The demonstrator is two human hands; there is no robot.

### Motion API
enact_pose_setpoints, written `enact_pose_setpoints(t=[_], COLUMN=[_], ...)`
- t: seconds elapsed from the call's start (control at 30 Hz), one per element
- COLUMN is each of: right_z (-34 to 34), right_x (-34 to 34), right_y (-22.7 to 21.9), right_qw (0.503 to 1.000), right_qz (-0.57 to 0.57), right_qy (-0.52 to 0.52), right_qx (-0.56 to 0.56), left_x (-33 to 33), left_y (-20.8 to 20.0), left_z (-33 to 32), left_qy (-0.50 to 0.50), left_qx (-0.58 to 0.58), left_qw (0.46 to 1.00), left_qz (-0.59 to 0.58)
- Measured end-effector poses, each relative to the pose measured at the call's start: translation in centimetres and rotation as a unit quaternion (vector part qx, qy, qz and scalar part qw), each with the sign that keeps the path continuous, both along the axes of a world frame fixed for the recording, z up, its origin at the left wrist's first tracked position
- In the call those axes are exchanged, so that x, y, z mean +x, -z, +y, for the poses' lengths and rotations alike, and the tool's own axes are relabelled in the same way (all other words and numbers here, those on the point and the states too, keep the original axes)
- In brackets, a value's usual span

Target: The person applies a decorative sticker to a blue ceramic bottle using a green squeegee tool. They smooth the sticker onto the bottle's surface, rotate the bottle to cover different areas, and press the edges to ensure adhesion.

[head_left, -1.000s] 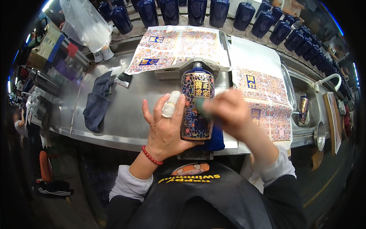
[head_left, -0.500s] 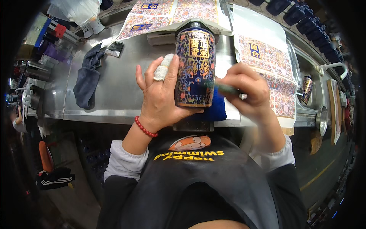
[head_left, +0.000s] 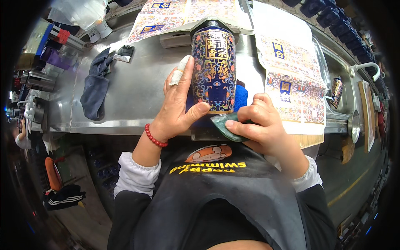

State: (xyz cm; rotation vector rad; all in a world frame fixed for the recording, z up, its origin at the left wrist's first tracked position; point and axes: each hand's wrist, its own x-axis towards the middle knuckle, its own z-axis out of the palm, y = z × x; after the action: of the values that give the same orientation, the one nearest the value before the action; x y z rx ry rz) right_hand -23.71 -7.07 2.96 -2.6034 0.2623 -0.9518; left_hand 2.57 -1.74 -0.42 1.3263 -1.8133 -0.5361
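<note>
A dark blue bottle with a colourful floral pattern and gold lettering lies with its neck pointing away from me. My left hand steadies it, its straight fingers along the left side and the thumb by the lower left edge. A white wrap covers one finger, and a red bead bracelet circles the wrist. In my right hand, a flat dark green scraper is pinched between thumb and fingers; its edge is at the bottle's base. A bright blue cloth shows beside and beneath the bottle.
Patterned decal sheets lie to the right, and more decal sheets at the back. A dark cloth rests on the steel table at left. At far right, a sink with a white tap holds another patterned bottle.
The scraper in my right hand has moved from the bottle's right side down to its base. My left thumb has come up from under the base to the lower left edge.
</note>
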Motion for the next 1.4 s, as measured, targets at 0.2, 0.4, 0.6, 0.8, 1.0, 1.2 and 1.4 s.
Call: enact_pose_setpoints(t=[0.2,0.4,0.6,0.8,1.0,1.2,1.4], right_z=[0.0,1.9,2.7,2.7,2.6,1.9,2.2], right_x=[0.1,0.9,2.5,2.0,2.0,1.8,1.7], right_y=[-0.5,-0.8,1.0,1.6,1.8,0.5,-1.6], right_qw=[0.998,0.916,0.87,0.853,0.861,0.912,0.996], right_qz=[-0.037,-0.096,-0.138,-0.133,-0.14,-0.144,-0.03], right_qy=[0.04,0.123,0.231,0.242,0.243,0.248,0.032], right_qx=[-0.022,0.37,0.412,0.443,0.425,0.293,0.076], left_x=[0.5,-0.8,-3.8,-3.1,-2.6,-1.3,-0.6], left_y=[0.1,-1.0,0.2,2.0,2.5,1.6,-1.2], left_z=[-0.2,0.5,4.8,5.3,6.1,3.7,2.3], left_qy=[0.009,-0.054,-0.065,-0.101,-0.121,-0.153,-0.149], left_qx=[-0.019,-0.076,-0.237,-0.253,-0.206,-0.16,-0.183], left_qw=[1.0,0.995,0.935,0.933,0.949,0.96,0.932], left_qz=[-0.01,-0.029,-0.254,-0.235,-0.206,-0.17,-0.275])
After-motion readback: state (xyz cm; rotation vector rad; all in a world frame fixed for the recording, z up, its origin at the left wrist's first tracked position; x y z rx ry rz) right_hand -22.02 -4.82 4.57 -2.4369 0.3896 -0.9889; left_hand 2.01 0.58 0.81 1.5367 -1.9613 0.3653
